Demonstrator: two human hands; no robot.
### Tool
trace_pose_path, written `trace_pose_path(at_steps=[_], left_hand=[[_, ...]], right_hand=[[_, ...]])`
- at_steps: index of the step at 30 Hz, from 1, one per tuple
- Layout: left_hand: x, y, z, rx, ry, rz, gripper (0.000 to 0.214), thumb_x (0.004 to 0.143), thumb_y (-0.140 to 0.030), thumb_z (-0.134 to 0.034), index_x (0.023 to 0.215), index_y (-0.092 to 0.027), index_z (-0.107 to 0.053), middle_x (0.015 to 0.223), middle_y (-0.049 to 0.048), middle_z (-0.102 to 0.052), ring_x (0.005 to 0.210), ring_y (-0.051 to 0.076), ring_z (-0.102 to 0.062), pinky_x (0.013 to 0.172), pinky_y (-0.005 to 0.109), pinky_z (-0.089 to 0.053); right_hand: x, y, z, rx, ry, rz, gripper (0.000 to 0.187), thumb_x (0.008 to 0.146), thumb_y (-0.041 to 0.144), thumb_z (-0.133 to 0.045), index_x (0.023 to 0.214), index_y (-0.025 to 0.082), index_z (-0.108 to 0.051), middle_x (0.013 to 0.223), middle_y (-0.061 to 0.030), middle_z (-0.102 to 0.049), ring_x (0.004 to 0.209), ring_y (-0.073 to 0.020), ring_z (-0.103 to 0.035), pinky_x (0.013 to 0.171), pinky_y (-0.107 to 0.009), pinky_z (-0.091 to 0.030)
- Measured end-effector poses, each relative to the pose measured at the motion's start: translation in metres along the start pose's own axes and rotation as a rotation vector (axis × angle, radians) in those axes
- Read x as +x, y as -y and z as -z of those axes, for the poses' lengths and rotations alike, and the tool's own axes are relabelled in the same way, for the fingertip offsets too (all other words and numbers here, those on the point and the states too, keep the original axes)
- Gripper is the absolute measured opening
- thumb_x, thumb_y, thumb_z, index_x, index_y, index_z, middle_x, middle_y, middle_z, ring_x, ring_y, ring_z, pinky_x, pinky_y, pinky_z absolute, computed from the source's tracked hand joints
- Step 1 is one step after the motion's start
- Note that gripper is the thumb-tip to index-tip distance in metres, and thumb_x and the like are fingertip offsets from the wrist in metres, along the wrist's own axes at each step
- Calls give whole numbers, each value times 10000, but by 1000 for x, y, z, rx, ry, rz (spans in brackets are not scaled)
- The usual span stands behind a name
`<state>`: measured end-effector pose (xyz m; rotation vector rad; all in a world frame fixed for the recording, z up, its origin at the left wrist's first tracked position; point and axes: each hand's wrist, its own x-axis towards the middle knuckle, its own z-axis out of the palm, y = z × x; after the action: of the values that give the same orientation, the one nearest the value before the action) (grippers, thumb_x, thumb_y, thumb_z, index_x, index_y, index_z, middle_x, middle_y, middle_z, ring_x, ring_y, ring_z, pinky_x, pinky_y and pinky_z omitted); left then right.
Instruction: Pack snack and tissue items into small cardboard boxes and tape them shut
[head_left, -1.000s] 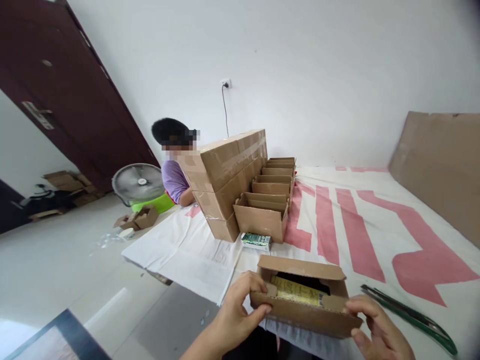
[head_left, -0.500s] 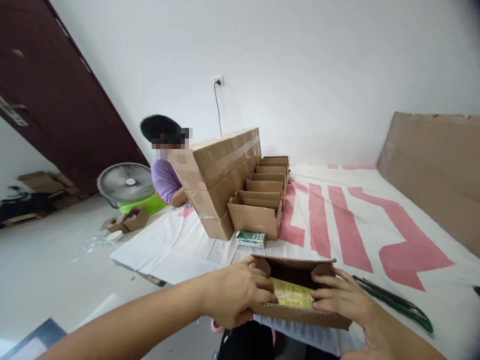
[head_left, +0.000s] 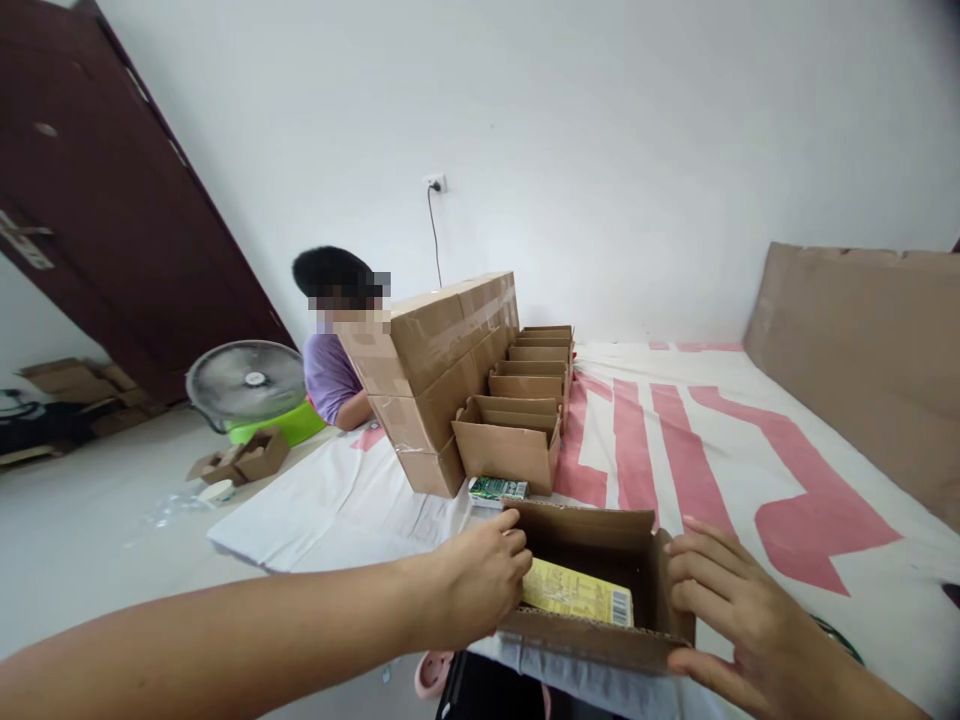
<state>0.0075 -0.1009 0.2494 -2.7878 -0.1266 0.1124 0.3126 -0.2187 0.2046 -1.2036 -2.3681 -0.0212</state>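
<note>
A small open cardboard box [head_left: 592,640] lies in front of me on a white and pink cloth [head_left: 712,450]. Inside it lies a yellow packet [head_left: 577,592] with a barcode. My left hand [head_left: 480,580] holds the box's left side, with its fingertips curled over the rim beside the packet. My right hand [head_left: 735,610] lies with its fingers spread against the box's right wall, and its thumb is under the front corner. A small green and white carton [head_left: 499,489] sits just beyond the box.
A stack of sealed cardboard boxes [head_left: 442,370] and a row of open boxes [head_left: 517,440] stand behind. A person in a purple shirt [head_left: 330,370] sits behind the stack, near a floor fan [head_left: 244,385]. Flat cardboard [head_left: 862,350] leans at the right wall.
Both hands have moved from the middle of the box out to its sides. The yellow packet now lies flat and uncovered inside the box. The camera has come closer.
</note>
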Motion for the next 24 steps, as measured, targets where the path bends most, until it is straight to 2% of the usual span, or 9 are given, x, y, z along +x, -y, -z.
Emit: trace_pose_path(at_steps=[4,7,10,12,15,18,19,21,24], left_hand=[[-1,-1,-5,99,171,78,176,721,-366,-727,668,-198,-722,681,103,-710,698,269,-572,783,439,-401],[2,-2,-2,95,267,72,162,766,-316,-702,678,-182,-727,690,94,-726,742,259,-602,796,415,-410],[5,-4,9,2,325,81,158,768,-303,-707,765,-147,-734,779,104,-746,763,252,-636,795,393,-437],[7,-3,21,-87,394,110,232,780,-360,-709,832,-137,-741,833,119,-754,782,266,-665,785,386,-462],[14,5,42,-287,501,147,368,873,-502,-591,904,-173,-753,852,115,-771,798,277,-697,734,359,-488],[25,18,51,-483,494,179,390,992,-391,-379,1039,-218,-725,983,87,-776,885,235,-711,727,298,-497],[30,21,49,-493,478,208,362,989,-323,-373,1103,-217,-699,1038,88,-766,917,226,-710,735,285,-497],[38,25,37,-442,470,265,332,919,-282,-488,1191,-191,-653,1094,119,-745,932,244,-709,733,290,-500],[48,24,9,-411,495,267,520,720,-284,-707,1227,-186,-645,1065,154,-750,852,288,-713,695,321,-504]], right_hand=[[-22,-9,-13,-126,-144,-47,138,806,364,-728,914,295,-677,974,-22,-729,980,-250,-675,931,-396,-533],[-33,-7,-31,-220,-253,-36,242,781,388,-757,976,267,-680,991,-47,-720,967,-246,-678,829,-354,-560],[-40,-3,-54,-282,-342,-53,401,761,408,-774,1097,219,-663,1068,-90,-680,1073,-273,-642,862,-364,-550],[-42,2,-70,-300,-374,-89,459,782,429,-752,1166,201,-646,1174,-122,-634,1173,-309,-591,905,-404,-532],[-43,9,-91,-299,-445,-169,386,854,385,-680,1178,180,-634,1277,-154,-562,1255,-351,-526,947,-474,-498],[-41,13,-104,-271,-500,-232,307,894,333,-631,1147,159,-623,1261,-169,-540,1252,-362,-514,941,-507,-485],[-41,13,-106,-266,-503,-240,306,899,335,-624,1147,156,-617,1255,-173,-535,1249,-365,-512,935,-513,-484],[-41,12,-109,-262,-507,-246,301,905,333,-617,1148,155,-607,1255,-175,-526,1249,-367,-505,930,-520,-481],[-42,10,-112,-256,-512,-248,287,905,321,-619,1143,162,-603,1270,-172,-516,1256,-361,-497,939,-517,-476]])
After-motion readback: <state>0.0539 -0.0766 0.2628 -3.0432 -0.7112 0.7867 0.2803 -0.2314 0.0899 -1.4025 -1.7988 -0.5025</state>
